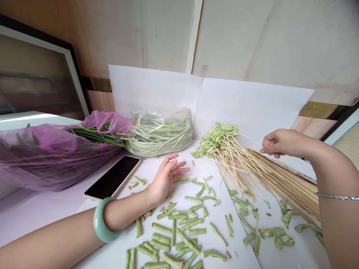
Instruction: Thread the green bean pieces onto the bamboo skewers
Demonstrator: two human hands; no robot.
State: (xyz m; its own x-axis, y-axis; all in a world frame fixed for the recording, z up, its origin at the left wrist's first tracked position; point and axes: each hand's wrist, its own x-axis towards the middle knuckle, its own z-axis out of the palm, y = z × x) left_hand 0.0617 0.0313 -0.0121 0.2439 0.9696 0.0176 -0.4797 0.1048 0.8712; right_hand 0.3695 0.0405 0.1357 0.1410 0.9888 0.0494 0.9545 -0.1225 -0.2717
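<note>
My right hand (pixel 276 143) pinches the end of a thin bamboo skewer (pixel 251 140). The skewer's far end meets a pile of green bean pieces threaded on skewers (pixel 217 138), heaped by the back board. My left hand (pixel 168 173) hovers over the white surface with its fingers spread and nothing in them. Below and right of it lie many loose cut pieces of green bean (pixel 193 220), with small brown beans among them. A bundle of bare bamboo skewers (pixel 283 179) stretches from the pile toward my right forearm, which hides part of it.
A black-screened phone (pixel 113 177) lies left of my left hand. Behind it are a clear bag of long beans (pixel 162 132) and a purple plastic bag (pixel 56 157) with green stalks. White boards (pixel 157 87) stand along the back. More bean scraps (pixel 276 232) lie at right.
</note>
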